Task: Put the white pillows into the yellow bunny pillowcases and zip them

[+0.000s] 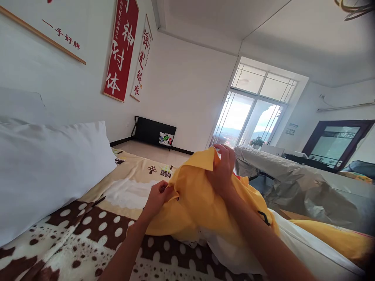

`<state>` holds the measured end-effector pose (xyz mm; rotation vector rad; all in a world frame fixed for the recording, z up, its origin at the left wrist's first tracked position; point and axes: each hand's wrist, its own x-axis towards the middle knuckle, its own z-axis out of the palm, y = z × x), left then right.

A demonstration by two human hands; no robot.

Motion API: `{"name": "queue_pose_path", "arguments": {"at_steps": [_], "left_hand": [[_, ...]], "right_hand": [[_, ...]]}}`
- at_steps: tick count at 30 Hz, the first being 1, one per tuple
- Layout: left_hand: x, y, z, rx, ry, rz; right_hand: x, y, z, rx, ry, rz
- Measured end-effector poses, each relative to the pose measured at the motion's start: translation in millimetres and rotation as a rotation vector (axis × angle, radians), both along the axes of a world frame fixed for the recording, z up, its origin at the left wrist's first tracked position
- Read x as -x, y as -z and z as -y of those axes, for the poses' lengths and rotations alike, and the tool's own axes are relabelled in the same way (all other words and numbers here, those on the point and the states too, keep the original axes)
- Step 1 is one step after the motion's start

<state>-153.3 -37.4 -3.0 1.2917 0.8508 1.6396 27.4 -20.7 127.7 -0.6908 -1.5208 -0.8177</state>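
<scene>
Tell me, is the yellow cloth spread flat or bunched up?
Bunched up: the yellow cloth hangs in folds, pinched by the left hand and held up by the right hand.

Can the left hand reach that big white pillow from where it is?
Probably yes. The white pillow lies just left of the left hand on the same spotted bedsheet, with nothing between them. But its grip is pinching the yellow cloth, so it would need to let go first.

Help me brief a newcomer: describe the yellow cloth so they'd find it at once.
Start at the bed's brown, white-dotted cover. Right of the big white pillow, the left hand and right hand grip a bunched yellow cloth. Unlike the yellow fabric lying farther right, it is raised and held.
</scene>
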Motion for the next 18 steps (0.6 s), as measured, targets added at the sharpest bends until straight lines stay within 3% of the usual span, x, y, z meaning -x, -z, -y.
{"name": "queue_pose_path", "arguments": {"at_steps": [2, 4, 6, 8, 13, 18], "left_hand": [[1, 4.2, -4, 0.014, 0.005, 0.070], [1, 6.6, -5, 0.022, 0.004, 0.115], [3, 7.7, -5, 0.030, -0.009, 0.152], [7, 8.7, -4, 0.037, -0.016, 0.168], [17, 14.2, -10, 0.047, 0.056, 0.136], [17, 20.3, -17, 0.019, 0.052, 0.085]], "right_hand": [[4, 32.3, 24, -0.088, -0.103, 0.098], [8, 64.5, 42, 0.043, -0.264, 0.566], [11, 85.3, 45, 0.243, -0.313, 0.884], [11, 89.9, 32, 0.381, -0.278, 0.886], [8, 69.5, -6, 0.570, -0.176, 0.674], [24, 78.6, -2, 0.689, -0.053, 0.644]]}}
